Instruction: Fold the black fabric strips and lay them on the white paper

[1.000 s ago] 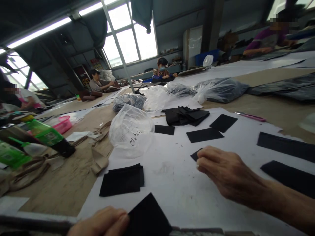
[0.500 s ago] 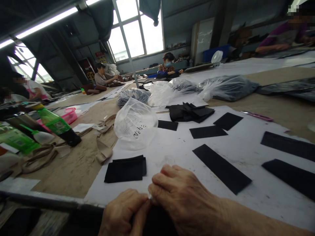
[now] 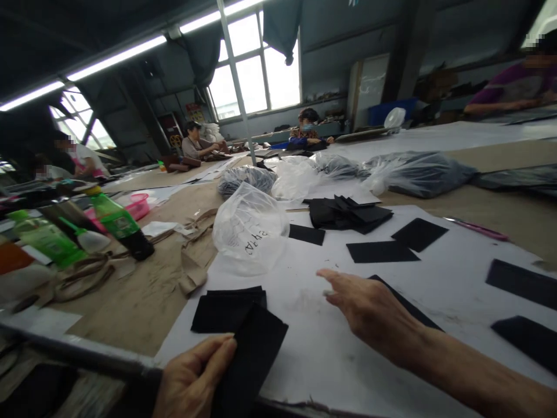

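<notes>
My left hand (image 3: pixel 195 371), at the table's near edge, pinches a flat black rectangular piece (image 3: pixel 256 348) between thumb and fingers. Its upper end overlaps a small stack of black pieces (image 3: pixel 217 313) lying on the white sheet. Above that sheet, to the right, my right hand (image 3: pixel 357 299) reaches forward with fingers stretched and apart. A small pale spot shows at its fingertips; I cannot make out what it is. Partly hidden behind this hand lies a long black strip (image 3: pixel 409 305). Farther back are more black pieces (image 3: pixel 383 252) and a loose black pile (image 3: pixel 343 213).
A clear plastic bag (image 3: pixel 250 232) with writing sits left of the pile. Pink-handled scissors (image 3: pixel 483 229) lie at right. At left stand a green-labelled bottle with dark liquid (image 3: pixel 119 223) and a pink basket (image 3: pixel 139 206). Filled bags (image 3: pixel 422 174) and several seated people are beyond.
My hands were together at the near edge and have parted. The right has moved forward and right over the sheet; the left has raised the black piece into view. The camera view has shifted slightly.
</notes>
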{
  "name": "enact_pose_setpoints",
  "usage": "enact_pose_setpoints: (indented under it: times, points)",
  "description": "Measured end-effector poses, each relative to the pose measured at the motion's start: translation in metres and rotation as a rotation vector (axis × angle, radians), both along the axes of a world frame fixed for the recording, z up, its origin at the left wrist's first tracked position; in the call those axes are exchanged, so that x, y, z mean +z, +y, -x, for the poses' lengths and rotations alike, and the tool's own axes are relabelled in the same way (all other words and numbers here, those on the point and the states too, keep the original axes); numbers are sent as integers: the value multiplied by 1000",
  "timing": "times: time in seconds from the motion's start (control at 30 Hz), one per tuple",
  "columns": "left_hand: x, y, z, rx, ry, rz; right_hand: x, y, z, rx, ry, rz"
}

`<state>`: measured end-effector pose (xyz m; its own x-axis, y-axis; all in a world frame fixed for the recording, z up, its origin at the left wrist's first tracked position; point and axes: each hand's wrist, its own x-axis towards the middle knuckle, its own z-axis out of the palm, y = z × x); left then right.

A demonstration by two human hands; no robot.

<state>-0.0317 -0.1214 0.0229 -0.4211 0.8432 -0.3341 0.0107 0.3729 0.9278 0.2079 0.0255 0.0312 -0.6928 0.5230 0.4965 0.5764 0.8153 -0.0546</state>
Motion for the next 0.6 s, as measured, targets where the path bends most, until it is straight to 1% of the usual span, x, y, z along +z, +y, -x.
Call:
enact_pose_setpoints:
  times: [0.1,0.17,0.27,0.33,0.4,0.47,0.5,0.53,0.6]
  points:
    - [0,7,-1,106,78,-101,-6,21,23,-12,5,16]
    - [0,8,4,116,149,-122,-13,35,31,36,1,9]
    - [2,5,13,105,206,-83,-25,49,31,119,-45,9]
    - [4,3,17,121,221,-84,-28,52,26,101,-109,94]
    - [6,2,18,132,216,-93,-25,52,19,31,-145,284]
    - [7,1,17,127,208,-99,-18,51,15,-23,-88,442]
    - [8,0,15,123,202,-104,-13,50,14,-38,-24,461]
    - [8,0,13,115,199,-108,-9,49,14,-42,51,434]
    - [8,0,9,100,213,-130,-1,42,14,-18,222,285]
